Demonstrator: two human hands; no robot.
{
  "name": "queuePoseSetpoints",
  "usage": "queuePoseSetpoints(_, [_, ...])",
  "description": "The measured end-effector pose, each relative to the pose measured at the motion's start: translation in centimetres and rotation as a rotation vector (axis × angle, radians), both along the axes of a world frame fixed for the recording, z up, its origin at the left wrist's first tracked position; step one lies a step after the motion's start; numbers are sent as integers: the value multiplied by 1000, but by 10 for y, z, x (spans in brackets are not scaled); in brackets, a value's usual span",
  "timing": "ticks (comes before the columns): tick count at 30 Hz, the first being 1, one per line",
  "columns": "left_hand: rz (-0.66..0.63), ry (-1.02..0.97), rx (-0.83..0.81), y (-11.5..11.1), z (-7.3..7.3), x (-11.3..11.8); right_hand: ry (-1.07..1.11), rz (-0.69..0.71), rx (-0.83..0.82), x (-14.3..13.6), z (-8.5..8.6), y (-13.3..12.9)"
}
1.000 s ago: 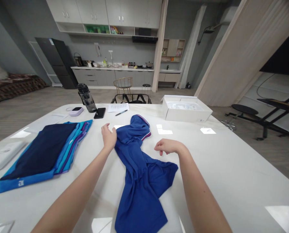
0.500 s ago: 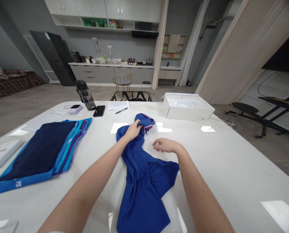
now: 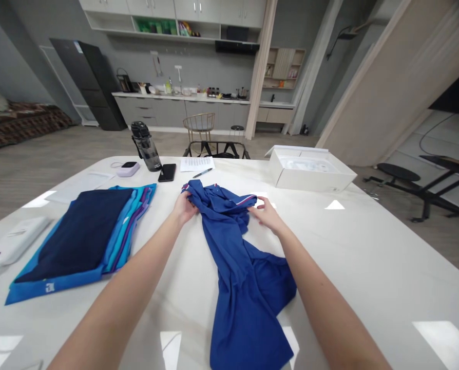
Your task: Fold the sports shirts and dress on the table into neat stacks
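A royal-blue shirt point(image 3: 239, 272) lies bunched lengthwise on the white table, its far end showing a collar-like edge with red and white trim. My left hand point(image 3: 185, 207) is closed on the left corner of that trimmed end. At the opposite corner my right hand point(image 3: 266, 211) pinches the striped edge between thumb and fingers. Between the two hands the trimmed end is spread sideways, slightly raised. The rest of the shirt trails in folds toward me, with one flap out to the right.
Left of the shirt lies a stack of folded clothes point(image 3: 79, 231), navy on top, beside a white device point(image 3: 17, 240). Farther back are a water bottle point(image 3: 146, 146), a phone point(image 3: 167, 172), a pen point(image 3: 203, 173), paper point(image 3: 196, 163) and an open white box point(image 3: 310, 172).
My left hand has shifted left with the shirt's trimmed end. My right hand, free before, has taken hold of the other corner. The end is now spread wider.
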State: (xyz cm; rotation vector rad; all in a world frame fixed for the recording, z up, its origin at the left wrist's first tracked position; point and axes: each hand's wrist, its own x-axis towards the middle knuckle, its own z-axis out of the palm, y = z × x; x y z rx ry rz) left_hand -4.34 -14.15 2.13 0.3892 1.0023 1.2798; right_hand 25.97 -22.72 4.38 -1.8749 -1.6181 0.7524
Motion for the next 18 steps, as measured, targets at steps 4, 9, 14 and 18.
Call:
queuePoseSetpoints(4, [-16, 46, 29, -10, -8, -10, -244, 134, 303, -34, 3, -15])
queuePoseSetpoints(9, [40, -71, 121, -13, 4, -20, -570, 351, 232, -56, 9, -21])
queuePoseSetpoints(14, [238, -188, 196, -5, 21, -63, -394, 102, 455, 21, 18, 22])
queuePoseSetpoints(18, [469, -37, 166, 0, 21, -103, 23, -253, 343, 106, 2, 55])
